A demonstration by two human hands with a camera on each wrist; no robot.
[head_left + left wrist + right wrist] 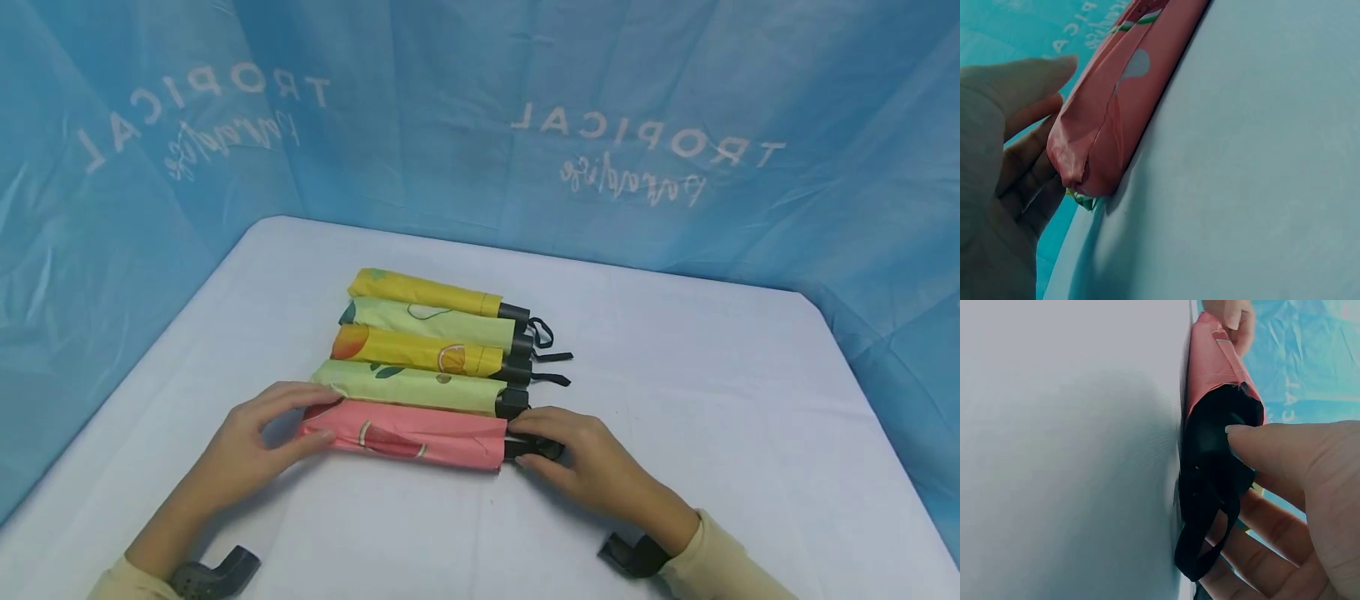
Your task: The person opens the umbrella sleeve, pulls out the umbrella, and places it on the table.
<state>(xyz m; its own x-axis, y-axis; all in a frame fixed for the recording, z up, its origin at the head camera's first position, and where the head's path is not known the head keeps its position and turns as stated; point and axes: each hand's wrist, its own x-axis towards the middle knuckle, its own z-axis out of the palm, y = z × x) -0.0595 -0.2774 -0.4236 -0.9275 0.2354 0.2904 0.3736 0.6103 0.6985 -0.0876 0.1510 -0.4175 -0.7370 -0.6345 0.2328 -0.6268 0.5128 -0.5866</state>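
A folded pink umbrella (431, 437) with a watermelon print lies nearest the person, at the front of a row of folded umbrellas. At its left end, the left hand (255, 442) holds it between thumb and fingers, seen also in the left wrist view (1016, 137). The right hand (592, 458) grips the black handle (1213, 440) at the other end, thumb on the near side and fingers behind. A black wrist strap (1194, 544) hangs from the handle. Right behind the pink one lies a light green umbrella (420, 387).
Farther back lie a yellow umbrella with orange print (420, 348), another light green umbrella (442, 325) and a plain-looking yellow umbrella (420, 289), handles to the right. All rest on a white-covered table (712, 400). A blue curtain (465, 117) stands behind.
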